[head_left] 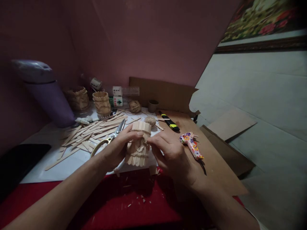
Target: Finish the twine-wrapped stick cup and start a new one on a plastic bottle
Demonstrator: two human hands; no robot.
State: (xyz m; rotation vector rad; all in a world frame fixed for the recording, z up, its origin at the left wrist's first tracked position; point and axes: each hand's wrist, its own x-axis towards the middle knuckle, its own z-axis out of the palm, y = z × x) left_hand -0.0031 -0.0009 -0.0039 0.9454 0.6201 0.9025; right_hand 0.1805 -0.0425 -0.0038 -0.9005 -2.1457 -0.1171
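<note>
Between my two hands stands a small cup made of wooden craft sticks [139, 145], bound with jute twine near its top and bottom. My left hand [118, 148] is wrapped round its left side, thumb up by the upper twine band. My right hand [171, 153] is closed against its right side, fingertips pinching at the twine in the middle. A small ball of twine [150, 120] lies just behind the cup.
Loose craft sticks [83, 135] and gold-handled scissors [109, 139] lie left of the cup. Two finished stick cups [102, 103], a twine spool [134, 106], a yellow-black cutter [169, 121], a flowered glue gun [192, 145], a purple canister [46, 92] and cardboard sheets [230, 123] surround them.
</note>
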